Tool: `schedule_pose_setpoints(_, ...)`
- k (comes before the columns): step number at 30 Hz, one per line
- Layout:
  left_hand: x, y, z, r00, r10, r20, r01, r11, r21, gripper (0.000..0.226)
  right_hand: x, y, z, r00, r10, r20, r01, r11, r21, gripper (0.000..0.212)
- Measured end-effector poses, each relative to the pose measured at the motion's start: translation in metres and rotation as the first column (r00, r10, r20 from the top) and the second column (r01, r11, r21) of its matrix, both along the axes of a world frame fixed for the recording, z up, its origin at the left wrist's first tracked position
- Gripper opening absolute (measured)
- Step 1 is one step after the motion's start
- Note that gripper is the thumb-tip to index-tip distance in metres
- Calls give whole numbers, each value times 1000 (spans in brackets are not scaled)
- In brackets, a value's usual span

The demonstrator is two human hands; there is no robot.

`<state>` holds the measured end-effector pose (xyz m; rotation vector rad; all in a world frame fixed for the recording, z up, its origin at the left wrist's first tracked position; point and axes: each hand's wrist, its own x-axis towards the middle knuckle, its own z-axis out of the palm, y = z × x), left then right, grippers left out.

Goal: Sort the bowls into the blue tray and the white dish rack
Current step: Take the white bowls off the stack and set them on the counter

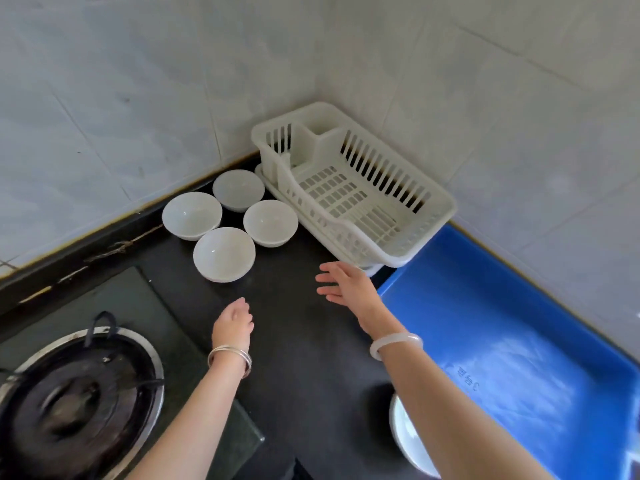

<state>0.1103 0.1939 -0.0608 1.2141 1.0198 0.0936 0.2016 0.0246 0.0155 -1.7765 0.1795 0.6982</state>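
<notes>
You saw white bowls [224, 253] | white slatted dish rack [353, 188] | blue tray [491, 327] | black table [298, 341] | pale grey wall tiles [138, 81]

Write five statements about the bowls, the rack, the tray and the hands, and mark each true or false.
1. Four white bowls stand clustered on the dark counter. True.
2. The white dish rack already holds a bowl. False: no bowl shows in it; the four bowls stand to its left.
3. The right hand grips a bowl. False: its fingers are spread and hold nothing.
4. The blue tray lies right of the rack, nearer the person. True.
5. The left hand holds nothing. True.
</notes>
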Motion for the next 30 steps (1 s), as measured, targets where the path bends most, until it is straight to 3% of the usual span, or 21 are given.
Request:
schedule_pose_setpoints(5,-28,-72,9,909,-413,-48,411,910,-52,30,-54,-91,7,991,-5,135,39,968,-247,16)
schedule_pose_setpoints(9,-48,-133,16,696,-701,-154,717,674,175,29,-103,-161,-1,985,-5,172,98,838,-537,20)
schedule_pose_setpoints(13,-62,-181,22,522,-802,-291,844,437,310,34,-142,-205,-12,985,14,174,124,649,-751,22)
schedule_pose_setpoints(16,-70,-202,21,440,-829,-346,886,338,316,43,-159,-217,-20,990,40,133,83,595,-799,22)
schedule_pose_setpoints(19,-78,-208,18,417,-834,-362,899,322,297,48,-167,-216,-25,990,48,135,82,582,-809,23)
schedule_pose_setpoints(30,-82,-203,11,513,-835,-200,859,495,136,47,-161,-209,-28,990,-9,141,125,521,-844,14)
